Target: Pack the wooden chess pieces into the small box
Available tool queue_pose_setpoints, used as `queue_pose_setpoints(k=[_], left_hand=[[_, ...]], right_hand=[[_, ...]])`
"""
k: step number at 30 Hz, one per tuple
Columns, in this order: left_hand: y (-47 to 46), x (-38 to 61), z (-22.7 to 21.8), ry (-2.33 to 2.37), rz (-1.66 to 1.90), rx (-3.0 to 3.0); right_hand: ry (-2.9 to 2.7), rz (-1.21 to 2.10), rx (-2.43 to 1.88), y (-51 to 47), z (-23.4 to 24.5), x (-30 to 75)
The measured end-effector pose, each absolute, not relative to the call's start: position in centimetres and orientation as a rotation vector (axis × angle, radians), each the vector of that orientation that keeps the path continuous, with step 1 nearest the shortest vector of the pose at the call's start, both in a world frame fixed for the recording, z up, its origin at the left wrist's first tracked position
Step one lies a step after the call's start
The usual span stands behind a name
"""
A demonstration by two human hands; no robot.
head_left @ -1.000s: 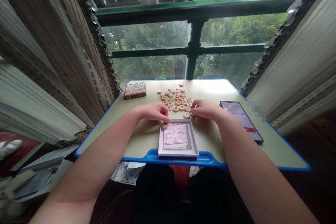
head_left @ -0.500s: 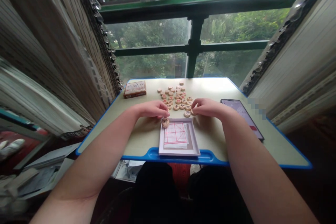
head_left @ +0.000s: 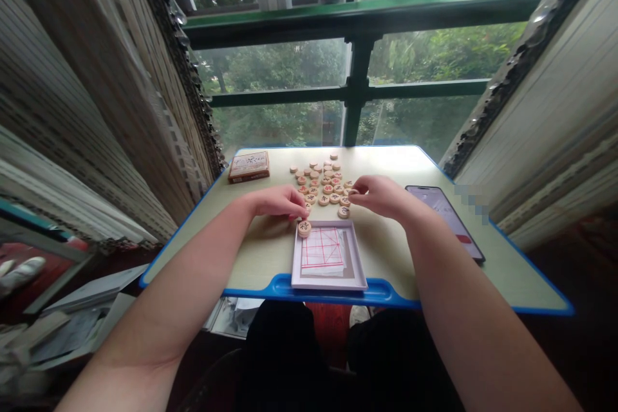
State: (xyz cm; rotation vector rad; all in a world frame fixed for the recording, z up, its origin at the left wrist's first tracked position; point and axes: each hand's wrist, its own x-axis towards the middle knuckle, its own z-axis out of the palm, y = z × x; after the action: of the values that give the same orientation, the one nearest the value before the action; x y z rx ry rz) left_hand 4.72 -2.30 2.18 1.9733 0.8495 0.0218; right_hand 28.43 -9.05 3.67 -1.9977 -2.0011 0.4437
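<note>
Many round wooden xiangqi pieces (head_left: 321, 183) with red and dark characters lie in a loose cluster on the pale desk (head_left: 386, 257). My left hand (head_left: 280, 201) rests at the cluster's near left, fingertips against a piece. My right hand (head_left: 379, 193) is pinched at the cluster's near right, and a piece seems hidden in its fingers. One wooden piece (head_left: 304, 228) stands on the back left corner of a white shallow tray (head_left: 328, 284), close below my left fingertips. Inside the tray lies a folded paper board (head_left: 322, 248) with red lines.
A smartphone (head_left: 444, 222) lies on the desk at the right, and a small brown box (head_left: 248, 167) at the far left. The desk has a blue edge (head_left: 376, 291). Beyond it stands a green-framed window (head_left: 357, 87), with bamboo blinds (head_left: 145, 77) on the left.
My right hand has risen from the table toward the cluster, and the piece under its fingers no longer shows there. My left hand has shifted slightly back, away from the piece on the tray.
</note>
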Motion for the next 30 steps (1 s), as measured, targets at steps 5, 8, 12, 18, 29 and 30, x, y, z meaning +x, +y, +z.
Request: queue_pose_setpoints(k=[5,8,12,18,29,30], left_hand=[[-2.1,4.8,2.0,0.846,0.0,2.001],[-2.0,4.7,2.0,0.813,-0.007,2.002],[-1.8,4.6,2.0,0.834,-0.046,1.978],[-1.4,4.1,2.2,0.856,-0.037,1.852],[-1.5,4.2,2.1,0.891,-0.029,1.836],[-1.5,4.2,2.1,0.887,-0.022,1.835]], right_hand=[[-2.217,1.05,-1.374,-11.5,5.2,26.3],[-2.386,1.13,-1.245,-12.3,5.4,25.2],[-2.477,1.017,-1.305,-12.3,5.1,24.4],[-2.601,0.9,-1.406,-12.3,4.8,23.7],[-2.624,0.716,-1.498,-11.6,4.1,23.6],[-2.61,0.692,-1.519,-11.5,4.0,23.7]])
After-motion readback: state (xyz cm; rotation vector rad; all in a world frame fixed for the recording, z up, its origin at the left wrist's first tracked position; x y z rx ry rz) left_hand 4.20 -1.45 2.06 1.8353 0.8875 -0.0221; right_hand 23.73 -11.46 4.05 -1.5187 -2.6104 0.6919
